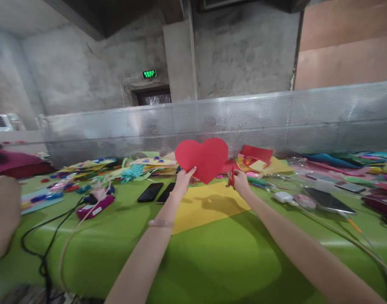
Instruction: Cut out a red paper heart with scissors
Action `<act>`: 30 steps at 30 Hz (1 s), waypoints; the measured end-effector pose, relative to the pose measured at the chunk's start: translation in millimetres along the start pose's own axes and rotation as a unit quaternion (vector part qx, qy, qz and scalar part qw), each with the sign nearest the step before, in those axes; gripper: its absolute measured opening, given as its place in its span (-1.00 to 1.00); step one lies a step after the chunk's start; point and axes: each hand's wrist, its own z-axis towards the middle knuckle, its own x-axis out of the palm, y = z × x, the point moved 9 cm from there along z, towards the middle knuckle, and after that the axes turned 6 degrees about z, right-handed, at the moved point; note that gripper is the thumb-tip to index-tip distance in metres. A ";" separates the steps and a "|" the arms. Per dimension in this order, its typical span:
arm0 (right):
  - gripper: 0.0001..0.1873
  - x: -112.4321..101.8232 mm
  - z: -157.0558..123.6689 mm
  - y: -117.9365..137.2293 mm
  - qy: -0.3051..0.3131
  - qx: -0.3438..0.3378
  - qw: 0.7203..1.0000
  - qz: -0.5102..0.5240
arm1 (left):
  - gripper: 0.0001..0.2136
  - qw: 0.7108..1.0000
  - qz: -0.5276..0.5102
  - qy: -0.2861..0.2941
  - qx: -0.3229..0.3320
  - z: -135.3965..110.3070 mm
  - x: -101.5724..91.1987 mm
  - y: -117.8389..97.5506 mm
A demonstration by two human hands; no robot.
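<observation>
My left hand point(182, 182) pinches the lower left edge of a red paper heart point(202, 158) and holds it upright above the green table point(212, 261). My right hand point(238, 181) is closed around red-handled scissors point(233, 174), just right of the heart's tip. A yellow paper sheet point(206, 204) lies flat on the table under both hands.
Two black phones point(157, 192) lie left of the yellow sheet. Coloured paper scraps point(136, 166) and red offcuts point(256, 154) pile along the back by a perforated metal barrier point(244, 118). Cables point(47, 236) run at left, a tablet point(328, 200) at right. Another person's arm point(3, 215) is at far left.
</observation>
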 end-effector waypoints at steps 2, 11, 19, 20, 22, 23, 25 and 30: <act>-0.85 0.7 1.0 -0.4 0.009 -0.001 1.000 0.006 | -0.65 1.000 -0.003 -0.007 0.000 0.0 -0.9 -0.3; -0.85 0.5 5.5 0.5 0.028 -0.005 0.999 0.032 | -0.75 1.000 0.000 -0.011 -0.001 -3.1 0.8 -2.9; -0.82 5.1 1.7 3.1 0.046 -0.005 0.998 0.042 | -0.74 1.000 0.016 0.007 -0.010 -8.7 7.2 -4.5; -0.81 5.1 2.0 2.3 0.046 -0.005 0.998 0.043 | -0.74 1.000 0.017 0.007 -0.010 -9.1 7.5 -4.6; -0.79 5.3 3.1 -0.1 0.047 -0.002 0.998 0.043 | -0.73 1.000 0.018 0.008 -0.009 -9.6 8.0 -4.8; -0.79 5.5 3.6 -1.5 0.048 -0.001 0.998 0.044 | -0.73 1.000 0.019 0.008 -0.009 -9.8 8.1 -4.9; -0.79 6.3 4.1 -3.7 0.050 0.000 0.998 0.044 | -0.72 1.000 0.020 0.007 -0.007 -9.8 7.9 -4.9; -0.80 9.2 3.0 -6.8 0.060 -0.002 0.997 0.044 | -0.71 1.000 0.025 0.009 -0.008 -8.1 7.0 -3.4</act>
